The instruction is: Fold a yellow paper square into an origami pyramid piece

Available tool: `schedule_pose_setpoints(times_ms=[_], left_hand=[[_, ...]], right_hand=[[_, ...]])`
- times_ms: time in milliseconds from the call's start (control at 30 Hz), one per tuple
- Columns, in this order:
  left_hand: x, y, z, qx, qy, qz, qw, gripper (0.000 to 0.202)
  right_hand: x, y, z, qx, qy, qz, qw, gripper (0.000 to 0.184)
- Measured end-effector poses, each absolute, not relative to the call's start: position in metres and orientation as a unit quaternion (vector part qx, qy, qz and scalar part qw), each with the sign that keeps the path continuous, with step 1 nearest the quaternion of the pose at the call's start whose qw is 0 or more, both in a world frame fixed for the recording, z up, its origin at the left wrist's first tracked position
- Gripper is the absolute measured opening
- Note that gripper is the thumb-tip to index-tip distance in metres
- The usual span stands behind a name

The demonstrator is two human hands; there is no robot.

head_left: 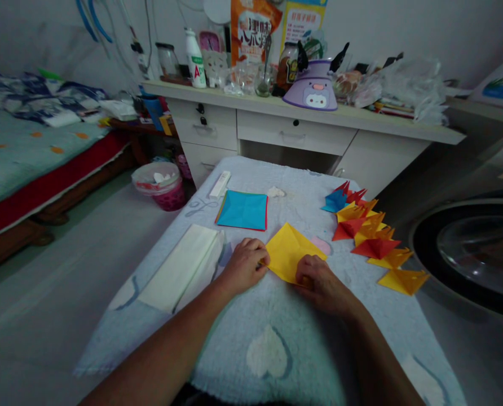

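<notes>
A yellow sheet of paper (pixel 291 250), partly folded into a diamond shape, lies on the towel-covered table (pixel 277 316). My left hand (pixel 245 265) pinches its left corner with curled fingers. At the paper's lower right edge, my right hand (pixel 319 282) presses down, fingers closed on the fold. A stack of square coloured papers (pixel 243 210), blue on top, lies just beyond. To the right runs a row of several folded paper pieces (pixel 372 234) in blue, red and yellow.
A folded white cloth (pixel 184 268) lies left of my left hand, a white tube (pixel 220 184) near the stack. A cluttered white desk (pixel 302 121) stands behind, a bed (pixel 31 152) at left, a pink bin (pixel 159 185) on the floor, a washing machine (pixel 471 248) at right.
</notes>
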State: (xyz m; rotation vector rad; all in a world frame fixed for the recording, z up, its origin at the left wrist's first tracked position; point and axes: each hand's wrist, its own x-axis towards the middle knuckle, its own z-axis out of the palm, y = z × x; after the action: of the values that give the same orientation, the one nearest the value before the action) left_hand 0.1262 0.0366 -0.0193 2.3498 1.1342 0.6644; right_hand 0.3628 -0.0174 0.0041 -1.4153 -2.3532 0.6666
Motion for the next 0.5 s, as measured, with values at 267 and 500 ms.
schedule_pose_setpoints(times_ms=[267, 500], left_hand=[[0.122, 0.038, -0.018, 0.842, 0.423, 0.227, 0.244, 0.009], [0.125, 0.037, -0.017, 0.842, 0.434, 0.228, 0.225, 0.002]], right_hand=[[0.368, -0.014, 0.005, -0.497, -0.810, 0.253, 0.180, 0.019], [0.368, -0.009, -0.007, -0.580, -0.759, 0.228, 0.189, 0.020]])
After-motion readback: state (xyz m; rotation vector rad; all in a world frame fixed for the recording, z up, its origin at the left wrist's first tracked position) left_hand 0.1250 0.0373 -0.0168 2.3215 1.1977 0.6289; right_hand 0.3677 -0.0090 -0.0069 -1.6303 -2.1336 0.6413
